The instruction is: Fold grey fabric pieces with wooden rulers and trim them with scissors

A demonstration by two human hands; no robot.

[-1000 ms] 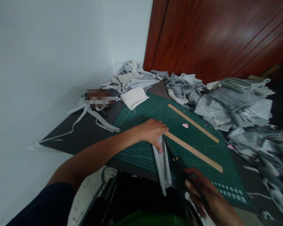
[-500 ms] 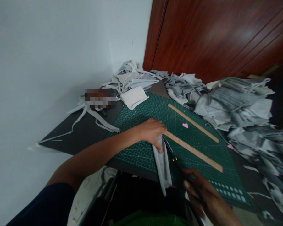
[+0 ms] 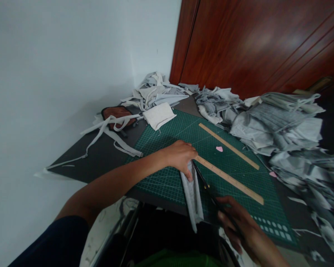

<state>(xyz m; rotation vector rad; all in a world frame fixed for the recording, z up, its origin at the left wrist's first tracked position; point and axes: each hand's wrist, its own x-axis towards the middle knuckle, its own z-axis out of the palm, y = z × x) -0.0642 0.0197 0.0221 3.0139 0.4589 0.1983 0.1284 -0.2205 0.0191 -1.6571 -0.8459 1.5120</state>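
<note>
So the left hand (image 3: 182,157) is holding a long folded bit of grey cloth (image 3: 189,189) on a green mat (image 3: 168,185), thumb on top and the loose end hanging over the table (image 3: 78,159) edge, while the right hand (image 3: 238,224) grips black scissors (image 3: 207,187) with the blades right along the cloth's side. One wooden ruler (image 3: 231,178) has an end by the left fingers, with another ruler (image 3: 229,147) farther back and a pink scrap (image 3: 219,149) between them. Grey and white fabric heaps (image 3: 275,122) crowd the mat's back and right, near a reddish door (image 3: 253,40).
</note>
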